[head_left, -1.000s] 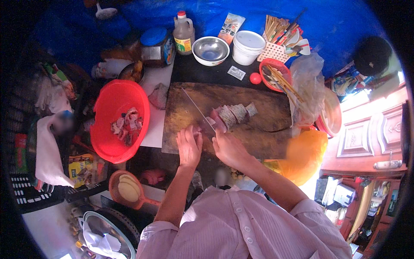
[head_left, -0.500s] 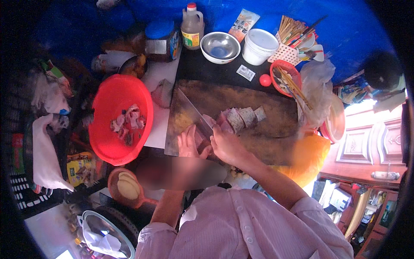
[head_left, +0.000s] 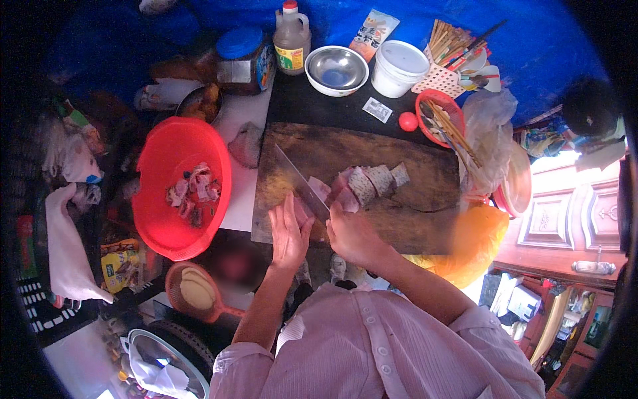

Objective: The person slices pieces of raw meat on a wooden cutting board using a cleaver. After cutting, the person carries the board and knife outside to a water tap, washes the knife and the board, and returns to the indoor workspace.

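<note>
Fingers (head_left: 288, 207) of the left hand (head_left: 288, 238), center of the frame, laid out nearly straight and close together against a pink fleshy piece (head_left: 302, 211), thumb apart on its near right side; cannot tell how hard they grip. Versus the half-second-earlier frame: knife (head_left: 300, 178) sits lower over the cutting board (head_left: 415, 213), with more of its blade face showing, and more of the pink slice (head_left: 319, 189) shows right of the blade. Left hand has come slightly down-left. Scaly fish chunks (head_left: 372, 183), right of center on the board, look unmoved.

Right hand (head_left: 351, 231): fingers curled tight round the knife handle, handle mostly hidden. Blade slants to upper left, between the pink piece and the slice. Red basin (head_left: 150, 189) left of the board, cut pieces (head_left: 197, 191) inside. Board lies on the dark surface (head_left: 302, 103), steel bowl (head_left: 337, 70) at top center.
</note>
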Demonstrator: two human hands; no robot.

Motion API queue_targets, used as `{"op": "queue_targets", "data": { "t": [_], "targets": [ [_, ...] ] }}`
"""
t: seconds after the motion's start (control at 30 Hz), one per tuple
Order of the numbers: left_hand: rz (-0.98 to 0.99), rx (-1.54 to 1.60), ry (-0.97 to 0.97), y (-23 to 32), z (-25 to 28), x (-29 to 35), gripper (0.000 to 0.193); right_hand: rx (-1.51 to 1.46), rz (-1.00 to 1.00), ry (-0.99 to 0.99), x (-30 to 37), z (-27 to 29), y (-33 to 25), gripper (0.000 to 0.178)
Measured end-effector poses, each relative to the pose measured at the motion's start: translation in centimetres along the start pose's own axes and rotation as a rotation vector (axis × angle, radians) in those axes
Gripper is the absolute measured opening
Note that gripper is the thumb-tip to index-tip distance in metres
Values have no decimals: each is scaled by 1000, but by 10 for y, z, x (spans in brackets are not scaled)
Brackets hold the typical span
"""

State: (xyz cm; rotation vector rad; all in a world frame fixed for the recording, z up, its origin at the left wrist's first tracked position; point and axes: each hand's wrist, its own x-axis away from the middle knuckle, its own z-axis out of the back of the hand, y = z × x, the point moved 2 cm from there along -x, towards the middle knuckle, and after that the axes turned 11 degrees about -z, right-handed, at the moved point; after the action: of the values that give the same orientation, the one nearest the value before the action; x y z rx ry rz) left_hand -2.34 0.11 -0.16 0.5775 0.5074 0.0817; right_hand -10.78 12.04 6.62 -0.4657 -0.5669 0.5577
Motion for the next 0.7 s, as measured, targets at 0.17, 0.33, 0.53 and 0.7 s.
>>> {"op": "queue_targets", "data": {
  "t": [0.17,0.33,0.53,0.7],
  "targets": [
    [-61,19,-5,-3,0,1,71,-43,-61,-60,-1,-10,2,24],
    [-48,-5,16,-3,-1,-2,73,-54,-31,-44,-7,-14,0,27],
    [-76,-14,-6,-5,-3,-2,64,7,54,81,-25,-18,-7,27],
    [16,-66,22,0,-5,-2,64,-50,34,-19,-3,-20,12,30]
  ]
}}
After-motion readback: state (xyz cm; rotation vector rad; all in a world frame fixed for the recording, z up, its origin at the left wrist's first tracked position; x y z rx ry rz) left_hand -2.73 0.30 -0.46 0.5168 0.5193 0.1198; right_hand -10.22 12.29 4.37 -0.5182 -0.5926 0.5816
